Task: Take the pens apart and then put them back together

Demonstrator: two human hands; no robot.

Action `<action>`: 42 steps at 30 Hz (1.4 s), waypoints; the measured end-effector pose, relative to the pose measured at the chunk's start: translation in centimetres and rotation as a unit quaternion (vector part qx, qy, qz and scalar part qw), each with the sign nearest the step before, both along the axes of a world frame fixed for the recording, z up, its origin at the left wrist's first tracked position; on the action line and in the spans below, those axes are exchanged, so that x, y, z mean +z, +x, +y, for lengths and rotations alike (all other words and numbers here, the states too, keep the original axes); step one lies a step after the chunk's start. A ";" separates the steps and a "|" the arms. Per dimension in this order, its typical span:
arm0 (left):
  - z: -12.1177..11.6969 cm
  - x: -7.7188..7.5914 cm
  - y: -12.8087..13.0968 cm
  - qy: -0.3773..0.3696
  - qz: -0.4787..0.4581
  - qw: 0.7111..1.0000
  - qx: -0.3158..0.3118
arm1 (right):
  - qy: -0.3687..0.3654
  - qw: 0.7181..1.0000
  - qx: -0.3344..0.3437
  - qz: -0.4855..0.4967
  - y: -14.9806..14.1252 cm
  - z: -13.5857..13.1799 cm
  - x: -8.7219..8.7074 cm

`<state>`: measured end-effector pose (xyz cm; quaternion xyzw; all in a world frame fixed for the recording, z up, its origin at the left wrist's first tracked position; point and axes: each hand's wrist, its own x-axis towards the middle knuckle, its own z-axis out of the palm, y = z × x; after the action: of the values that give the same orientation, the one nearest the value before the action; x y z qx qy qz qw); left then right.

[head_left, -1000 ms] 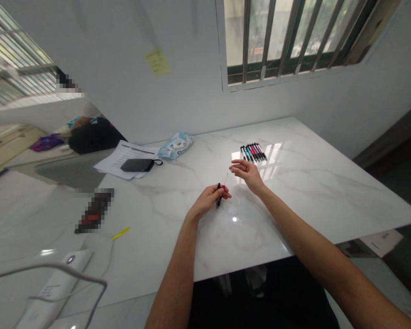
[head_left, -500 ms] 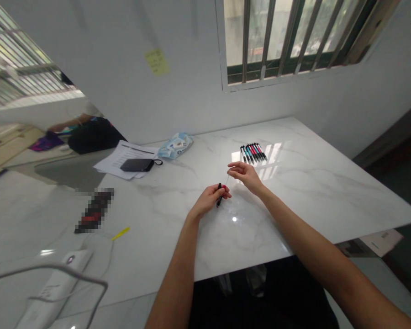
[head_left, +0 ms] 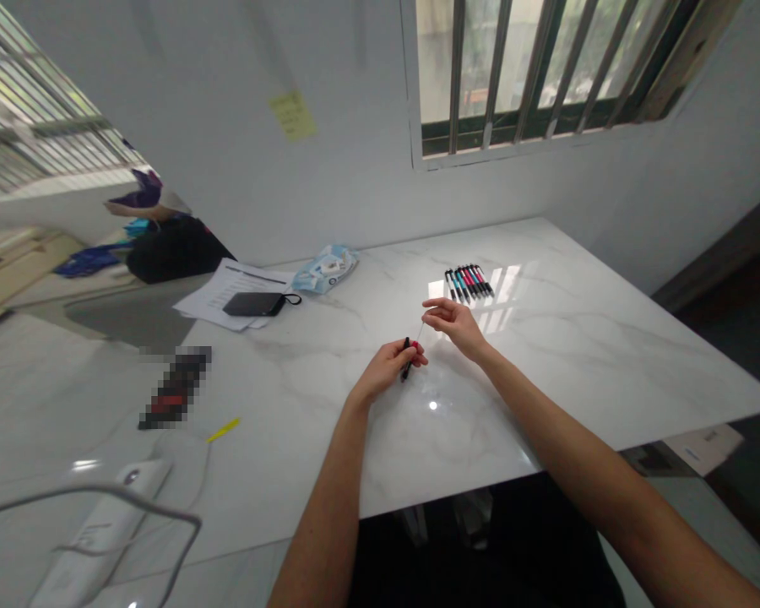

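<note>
My left hand point(head_left: 380, 369) is closed around black and pink pen parts point(head_left: 406, 370), which stick out between thumb and fingers just above the tabletop. With thumb and forefinger pinched, my right hand point(head_left: 459, 329) grips the upper end of a thin pale pen refill point(head_left: 420, 330). The refill slants down toward the pink piece in my left hand; whether its lower end sits inside that piece is too small to tell. Beyond my right hand, several click pens point(head_left: 469, 283) with black, teal and pink parts lie side by side in a row.
Left of the hands on the marble-patterned table point(head_left: 304, 422) lie papers point(head_left: 228, 291), a black power bank-like device point(head_left: 253, 305), a blue-white packet point(head_left: 325, 269) and a yellow strip point(head_left: 224, 430). A white power strip point(head_left: 101, 532) and grey cable are nearer. Another person's arm shows at far left.
My hands stay almost where they were, still holding the pen parts and the refill. At far left, another person's arm has risen with a dark purple cloth-like item.
</note>
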<state>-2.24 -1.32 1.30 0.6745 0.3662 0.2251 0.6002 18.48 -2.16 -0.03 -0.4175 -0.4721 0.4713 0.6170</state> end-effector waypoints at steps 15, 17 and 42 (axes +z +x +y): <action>0.0 -0.3 -0.1 0.055 0.029 0.998 -0.029 | -0.010 0.989 0.092 -0.113 -1.7 -0.6 -0.7; -0.1 -0.4 -0.1 0.046 0.023 0.998 -0.022 | -0.008 0.996 0.066 -0.060 -1.3 -0.3 -0.5; 1.3 -1.3 -1.0 0.300 0.120 0.918 0.231 | 0.062 0.972 -0.041 -0.223 0.5 0.2 -1.5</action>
<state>-3.22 -0.05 -0.01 0.7414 0.4967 0.3737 0.2528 19.01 -1.93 -1.52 -0.4915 -0.6085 0.3109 0.5398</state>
